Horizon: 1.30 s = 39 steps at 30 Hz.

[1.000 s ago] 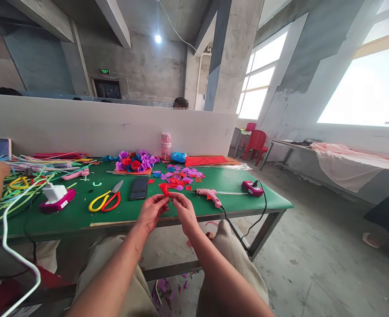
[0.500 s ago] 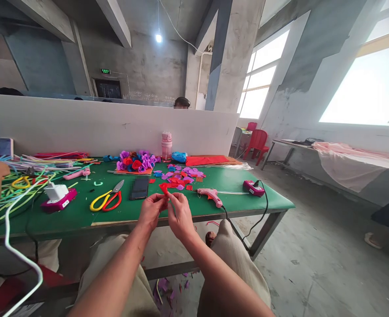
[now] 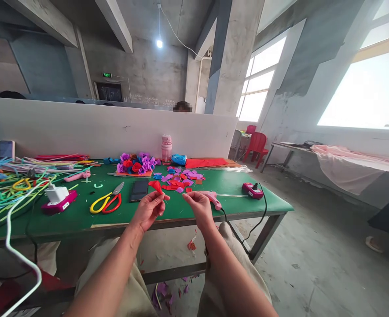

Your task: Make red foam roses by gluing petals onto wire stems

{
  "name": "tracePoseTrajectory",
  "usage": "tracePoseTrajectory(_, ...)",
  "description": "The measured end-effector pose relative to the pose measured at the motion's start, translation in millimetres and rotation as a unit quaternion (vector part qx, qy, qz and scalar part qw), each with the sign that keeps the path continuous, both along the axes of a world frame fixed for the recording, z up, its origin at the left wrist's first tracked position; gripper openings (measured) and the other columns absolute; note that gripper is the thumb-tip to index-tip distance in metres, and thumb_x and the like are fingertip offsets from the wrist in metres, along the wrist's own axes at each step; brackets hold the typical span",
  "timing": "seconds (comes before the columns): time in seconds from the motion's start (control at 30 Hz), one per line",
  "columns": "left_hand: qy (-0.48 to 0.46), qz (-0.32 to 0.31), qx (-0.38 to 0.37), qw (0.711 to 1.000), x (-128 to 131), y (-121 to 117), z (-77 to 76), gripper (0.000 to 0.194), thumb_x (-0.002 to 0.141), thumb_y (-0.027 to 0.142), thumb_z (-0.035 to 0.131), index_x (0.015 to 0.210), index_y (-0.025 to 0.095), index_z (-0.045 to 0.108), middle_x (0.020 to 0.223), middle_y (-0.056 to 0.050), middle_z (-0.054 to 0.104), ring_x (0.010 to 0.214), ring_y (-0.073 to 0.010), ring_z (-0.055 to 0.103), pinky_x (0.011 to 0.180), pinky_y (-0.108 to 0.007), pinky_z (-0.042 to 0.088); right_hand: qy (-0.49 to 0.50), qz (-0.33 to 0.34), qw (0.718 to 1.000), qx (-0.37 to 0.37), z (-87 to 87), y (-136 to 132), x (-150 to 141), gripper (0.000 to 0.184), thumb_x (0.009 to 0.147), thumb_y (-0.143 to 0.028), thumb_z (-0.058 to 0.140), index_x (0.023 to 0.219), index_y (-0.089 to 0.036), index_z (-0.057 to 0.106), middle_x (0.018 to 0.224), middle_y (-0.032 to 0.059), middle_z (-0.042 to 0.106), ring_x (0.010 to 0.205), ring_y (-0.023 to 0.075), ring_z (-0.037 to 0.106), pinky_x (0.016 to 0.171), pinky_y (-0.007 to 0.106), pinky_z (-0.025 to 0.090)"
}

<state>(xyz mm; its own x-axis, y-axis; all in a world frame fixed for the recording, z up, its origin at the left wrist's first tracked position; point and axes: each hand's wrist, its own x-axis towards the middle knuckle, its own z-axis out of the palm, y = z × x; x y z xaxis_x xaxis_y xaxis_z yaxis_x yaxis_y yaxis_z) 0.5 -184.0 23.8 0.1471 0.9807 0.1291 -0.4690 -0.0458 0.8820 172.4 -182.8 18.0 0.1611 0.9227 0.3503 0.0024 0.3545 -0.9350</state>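
Above the green tabletop (image 3: 273,201)'s near edge, our left hand (image 3: 149,210) pinches the red paper (image 3: 155,186) low, leaving its flare free; our right hand (image 3: 199,206) pinches too, perhaps on nothing.

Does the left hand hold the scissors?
No, the scissors lie on the green tabletop, while the left hand holds a red petal-like piece.

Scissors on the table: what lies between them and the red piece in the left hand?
In the head view, a dark phone lies between the scissors and the red piece.
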Motion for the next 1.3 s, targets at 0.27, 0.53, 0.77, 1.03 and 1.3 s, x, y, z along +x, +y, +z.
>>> tracePoseTrajectory(0.27,0.065,-0.045,0.006,0.997,2,-6,-0.2,0.024,0.065,0.031,0.075,0.075,0.014,0.062,0.07,-0.001,0.065,0.044,-0.0056,0.05,0.039,-0.018,0.036,-0.052,-0.008,0.998,0.045,-0.5,-4,-3,0.024,0.071,-0.04,0.065,0.063,-0.018,0.06,0.058,-0.002,0.053,0.056,0.0114,0.046,0.056,0.024,0.038)
tracePoseTrajectory(0.53,0.124,-0.059,-0.012,0.99,10,-6,-5.3,0.03,0.061,0.036,0.077,0.077,0.015,0.062,0.051,0.005,0.053,0.042,-0.0071,0.049,0.041,-0.019,0.037,-0.151,0.056,0.983,0.085,-8.0,-7,-18,0.026,0.074,-0.038,0.066,0.095,-0.023,0.07,0.092,0.0038,0.066,0.079,0.0163,0.06,0.073,0.028,0.048)
tracePoseTrajectory(0.77,0.141,-0.073,0.003,0.987,9,-4,-10.8,0.031,0.064,0.04,0.074,0.079,0.015,0.064,0.054,0.004,0.053,0.043,-0.0073,0.048,0.043,-0.02,0.038,-0.138,0.004,0.987,0.088,-4.9,-15,-26,0.012,0.073,-0.031,0.067,0.079,-0.022,0.072,0.078,0.0014,0.067,0.072,0.0159,0.061,0.067,0.026,0.047)
tracePoseTrajectory(1.03,0.217,0.046,0.099,0.97,8,-4,-4.2,0.021,0.065,0.035,0.072,0.07,0.016,0.065,0.06,0.001,0.061,0.053,-0.0106,0.053,0.054,-0.023,0.044,-0.177,-0.004,0.966,0.191,-3.2,-16,-24,0.019,0.076,-0.026,0.065,0.095,-0.024,0.069,0.091,0.0036,0.066,0.082,0.0175,0.059,0.077,0.029,0.047)
tracePoseTrajectory(1.3,0.251,0.266,0.17,0.915,-6,9,-9.0,0.013,0.068,0.03,0.066,0.077,0.019,0.066,0.064,0.0,0.066,0.058,-0.0138,0.061,0.062,-0.026,0.048,-0.111,-0.013,0.988,0.111,-7.3,1,-4,0.017,0.077,-0.034,0.06,0.074,-0.018,0.063,0.069,0.0016,0.061,0.067,0.0157,0.055,0.067,0.028,0.045)
